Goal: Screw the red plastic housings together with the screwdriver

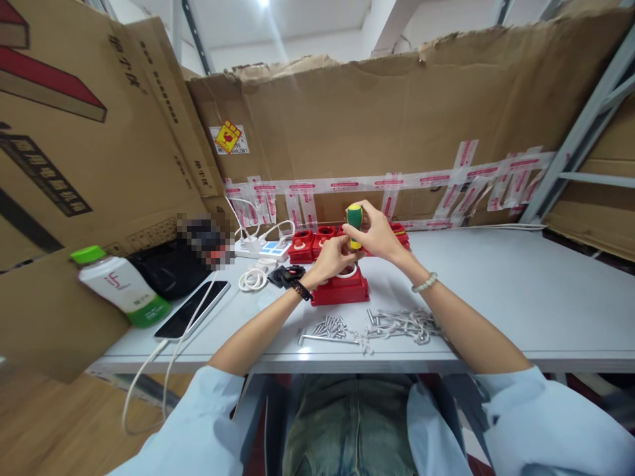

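Note:
My right hand (pixel 374 231) is closed around a screwdriver (pixel 354 217) with a green and yellow handle, held upright above a red block-like part (pixel 342 291). A white ring (pixel 347 272) shows on top of that part. Beside the lower end of the screwdriver handle, the fingers of my left hand (pixel 333 258) are pinched together over the red part. What they grip is hidden, and so is the screwdriver's tip. Several similar red parts (pixel 301 246) stand in a row behind my hands. Small metal screws (pixel 330 327) lie loose in front of the red part.
Metal rods and chains (pixel 407 324) lie near the table's front edge. Leftward are a white power strip (pixel 262 249), a coiled white cable (pixel 253 279), a phone (pixel 193 309) and a bottle (pixel 119 285). Cardboard (pixel 347 119) walls the back of the table (pixel 520 291).

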Motion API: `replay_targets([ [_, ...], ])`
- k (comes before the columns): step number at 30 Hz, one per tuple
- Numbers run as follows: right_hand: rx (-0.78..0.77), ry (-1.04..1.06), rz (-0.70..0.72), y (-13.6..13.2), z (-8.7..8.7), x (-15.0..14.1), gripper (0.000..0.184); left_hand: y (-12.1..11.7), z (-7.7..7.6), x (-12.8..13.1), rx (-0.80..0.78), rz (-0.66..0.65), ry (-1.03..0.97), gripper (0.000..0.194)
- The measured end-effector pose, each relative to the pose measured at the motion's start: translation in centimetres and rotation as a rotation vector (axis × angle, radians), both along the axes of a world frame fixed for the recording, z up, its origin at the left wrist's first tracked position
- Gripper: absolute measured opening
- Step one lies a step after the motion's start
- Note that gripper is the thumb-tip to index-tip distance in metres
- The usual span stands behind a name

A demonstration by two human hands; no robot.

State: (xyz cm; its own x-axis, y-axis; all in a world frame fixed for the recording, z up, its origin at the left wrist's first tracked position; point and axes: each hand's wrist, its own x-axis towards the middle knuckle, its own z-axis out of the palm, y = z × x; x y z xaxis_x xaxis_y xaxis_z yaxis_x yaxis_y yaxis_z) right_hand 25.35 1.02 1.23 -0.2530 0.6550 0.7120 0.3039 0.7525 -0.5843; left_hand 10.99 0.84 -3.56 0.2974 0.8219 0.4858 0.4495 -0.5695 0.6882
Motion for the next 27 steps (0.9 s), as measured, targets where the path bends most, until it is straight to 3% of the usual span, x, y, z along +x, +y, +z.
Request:
replay_targets([
  [3,0.0,0.011,-0.044,0.08,-0.15,0.0,0.023,-0.15,0.07,-0.04,0.042,-0.052,0.036,0.024],
  [6,-0.04,0.049,-0.048,0.19,-0.26,0.09,0.025,-0.18,0.25,-0.02,-0.052,-0.121,0.031,0.019],
  [12,0.009,0.043,-0.066,-0.06,-0.23,-0.07,0.026,0.15,0.25,0.29,0.013,0.032,0.036,0.026],
  [17,0.0,0.059,-0.104,0.06,-0.32,0.04,0.025,0.08,0.32,0.16,-0.001,-0.111,0.043,0.019],
  [22,0.018,0.058,-0.143,0.04,-0.28,0.18,0.027,0.07,0.41,0.31,0.062,0.033,0.034,0.024],
  [27,0.026,0.036,-0.179,0.03,-0.3,0.19,0.028,-0.04,0.59,0.06,0.043,-0.1,0.088,0.021],
])
